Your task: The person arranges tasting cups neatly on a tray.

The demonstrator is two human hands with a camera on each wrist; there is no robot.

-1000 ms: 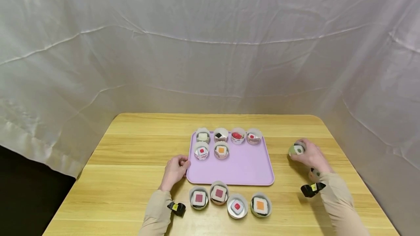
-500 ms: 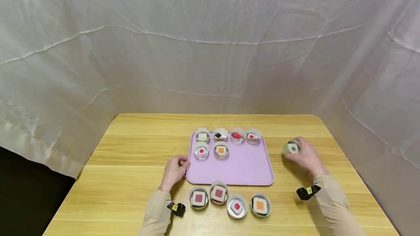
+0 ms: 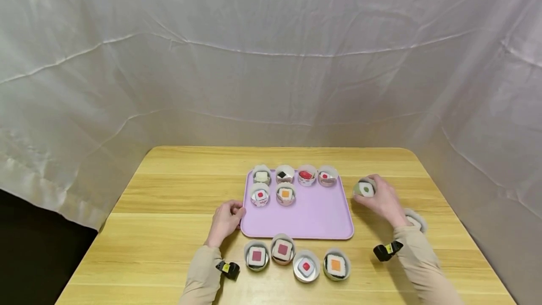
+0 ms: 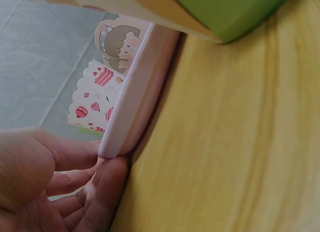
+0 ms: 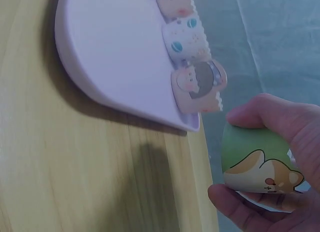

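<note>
My right hand [image 3: 385,204] grips a green paper baking cup [image 5: 242,149] between thumb and fingers; a cartoon dog is printed on its side. A white toy sushi piece [image 3: 366,189] with a green centre sits inside it. The cup hangs over the wood just right of the lilac tray [image 3: 313,218], its shadow falling on the table. At the tray's left side my left hand [image 3: 225,221] pinches the rim, thumb above and a finger below in the left wrist view. On the tray, several filled cups [image 3: 285,195] form a back row and a shorter second row.
Several more cups with sushi pieces [image 3: 256,257] stand along the tray's front, one [image 4: 175,11] looming close in the left wrist view. Another cup [image 3: 416,220] stands partly behind my right wrist. A grey cloth [image 3: 271,84] hangs behind the table [image 3: 178,192].
My right hand has carried the green cup leftward, closer to the tray's right edge. The cup near my right wrist has come into view more. My left hand keeps its place.
</note>
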